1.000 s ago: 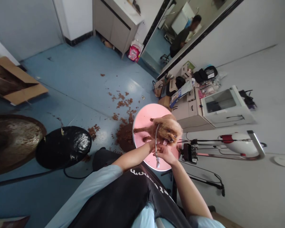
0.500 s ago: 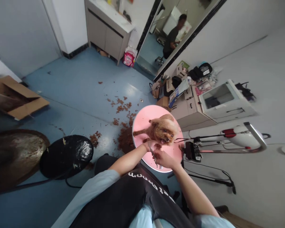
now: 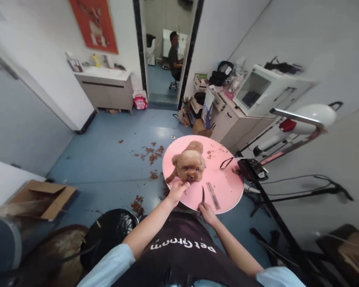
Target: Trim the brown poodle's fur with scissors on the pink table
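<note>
A curly brown dog is on the round pink grooming table, its face turned toward me. My left hand is closed at the dog's chin, the fingers partly hidden beneath the muzzle. In my right hand is a pair of scissors, the blades pointing up and away from me, apart from the dog. A metal comb lies flat on the tabletop, just right of the scissors.
Cut brown fur is scattered on the blue floor. The grooming arm and a black strap loop are at the table's right. A black bin stands at my left. Another person sits beyond the doorway.
My right hand has moved back toward me with the scissors, away from my left hand. The dog's head is now more level, its mouth closed. My view has turned and lifted.
</note>
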Demonstrator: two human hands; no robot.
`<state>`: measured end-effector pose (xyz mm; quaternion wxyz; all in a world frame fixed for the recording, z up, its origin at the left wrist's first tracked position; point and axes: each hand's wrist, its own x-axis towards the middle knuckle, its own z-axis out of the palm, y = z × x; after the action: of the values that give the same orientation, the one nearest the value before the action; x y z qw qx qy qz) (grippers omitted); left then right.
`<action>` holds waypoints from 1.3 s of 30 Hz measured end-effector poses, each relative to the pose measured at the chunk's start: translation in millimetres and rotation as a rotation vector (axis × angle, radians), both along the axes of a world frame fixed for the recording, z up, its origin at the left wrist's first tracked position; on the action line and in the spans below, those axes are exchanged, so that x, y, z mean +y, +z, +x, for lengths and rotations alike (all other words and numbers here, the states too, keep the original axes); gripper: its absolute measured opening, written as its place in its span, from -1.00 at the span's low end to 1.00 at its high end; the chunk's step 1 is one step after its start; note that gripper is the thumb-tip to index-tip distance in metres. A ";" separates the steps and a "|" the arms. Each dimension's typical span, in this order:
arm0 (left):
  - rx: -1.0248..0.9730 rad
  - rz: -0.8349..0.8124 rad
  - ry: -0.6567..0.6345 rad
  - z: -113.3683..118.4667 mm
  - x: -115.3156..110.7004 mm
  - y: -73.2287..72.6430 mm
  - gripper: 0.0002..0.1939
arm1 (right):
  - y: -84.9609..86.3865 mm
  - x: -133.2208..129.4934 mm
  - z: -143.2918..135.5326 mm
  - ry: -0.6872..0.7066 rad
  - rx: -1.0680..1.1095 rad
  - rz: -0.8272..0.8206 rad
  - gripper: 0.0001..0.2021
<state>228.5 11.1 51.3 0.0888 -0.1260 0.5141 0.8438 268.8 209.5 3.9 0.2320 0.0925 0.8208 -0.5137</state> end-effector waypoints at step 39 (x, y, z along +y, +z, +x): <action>0.105 -0.795 0.036 -5.2 -57.5 73.9 -0.61 | 2.9 -147.7 -27.9 -0.200 0.380 -0.785 -0.68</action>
<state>223.4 -46.4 125.2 -0.0080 -0.1163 0.8020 0.5859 241.0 61.8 6.8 0.0435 -0.0197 0.5788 -0.8141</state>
